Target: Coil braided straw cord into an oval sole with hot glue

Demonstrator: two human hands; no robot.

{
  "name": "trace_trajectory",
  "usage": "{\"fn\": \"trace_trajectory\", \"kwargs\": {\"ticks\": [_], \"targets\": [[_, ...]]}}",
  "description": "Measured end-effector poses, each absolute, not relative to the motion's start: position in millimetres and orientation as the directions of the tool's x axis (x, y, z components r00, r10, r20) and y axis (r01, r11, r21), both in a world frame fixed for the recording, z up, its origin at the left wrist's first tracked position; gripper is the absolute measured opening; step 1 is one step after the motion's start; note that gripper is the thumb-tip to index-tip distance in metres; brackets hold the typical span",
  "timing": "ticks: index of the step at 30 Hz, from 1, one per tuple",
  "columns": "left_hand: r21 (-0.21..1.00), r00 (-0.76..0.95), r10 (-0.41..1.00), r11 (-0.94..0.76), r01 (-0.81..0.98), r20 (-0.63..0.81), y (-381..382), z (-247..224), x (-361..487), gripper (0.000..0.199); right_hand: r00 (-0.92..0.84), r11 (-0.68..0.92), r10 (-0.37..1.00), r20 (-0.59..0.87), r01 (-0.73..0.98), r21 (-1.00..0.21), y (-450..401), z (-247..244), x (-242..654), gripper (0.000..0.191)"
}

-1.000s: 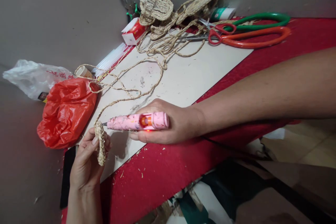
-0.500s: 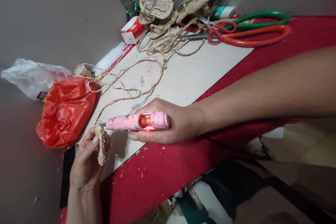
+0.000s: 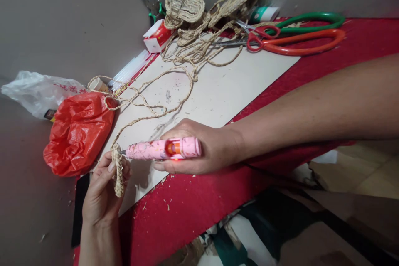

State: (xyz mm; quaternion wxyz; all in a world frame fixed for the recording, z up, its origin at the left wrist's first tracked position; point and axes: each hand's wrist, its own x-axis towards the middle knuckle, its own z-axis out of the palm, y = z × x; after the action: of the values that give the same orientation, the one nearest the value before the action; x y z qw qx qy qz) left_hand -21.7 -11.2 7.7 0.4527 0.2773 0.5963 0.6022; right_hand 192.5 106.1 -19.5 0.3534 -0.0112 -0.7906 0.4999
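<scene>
My left hand (image 3: 104, 191) is closed on a small coiled piece of braided straw rope (image 3: 118, 172), held on edge between thumb and fingers. From its top a thin length of the straw rope (image 3: 149, 116) runs away across the white board. My right hand (image 3: 199, 145) is wrapped round a pink hot glue gun (image 3: 149, 149) with a lit red light and an orange part showing in its side window. The gun's metal nozzle points left, at the upper part of the coil, and seems to touch it. The right fingers are partly hidden under the gun.
A white board (image 3: 218, 87) lies on a red tabletop (image 3: 174, 212). Rope bundles (image 3: 184, 3), large scissors (image 3: 305, 45), small red-handled scissors (image 3: 255, 43) and a red-and-white box (image 3: 158, 37) lie at the back. At left are a red plastic bag (image 3: 79, 133) and glue sticks (image 3: 132, 66).
The rear of the glue gun has dipped slightly and its nozzle sits a little lower against the coil. The coil in my left hand has shifted slightly left.
</scene>
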Motion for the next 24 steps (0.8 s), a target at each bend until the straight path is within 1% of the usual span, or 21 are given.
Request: {"fn": "trace_trajectory", "kwargs": {"ticks": [7, 16, 24], "targets": [[0.964, -0.454, 0.862, 0.126, -0.235, -0.224, -11.3, 5.4, -24.7, 0.034, -0.75, 0.512, 0.365, 0.551, -0.333, -0.792, 105.3, -20.5, 192.6, 0.035], [0.963, -0.454, 0.862, 0.123, -0.24, -0.223, -12.2, 7.8, -23.4, 0.033, -0.755, 0.525, 0.358, 0.55, -0.324, -0.787, 105.0, -21.6, 192.3, 0.035], [0.962, -0.45, 0.865, 0.117, -0.248, -0.221, -10.6, 7.4, -21.3, 0.036, -0.776, 0.523, 0.342, 0.53, -0.311, -0.793, 105.3, -20.0, 192.6, 0.036]]}}
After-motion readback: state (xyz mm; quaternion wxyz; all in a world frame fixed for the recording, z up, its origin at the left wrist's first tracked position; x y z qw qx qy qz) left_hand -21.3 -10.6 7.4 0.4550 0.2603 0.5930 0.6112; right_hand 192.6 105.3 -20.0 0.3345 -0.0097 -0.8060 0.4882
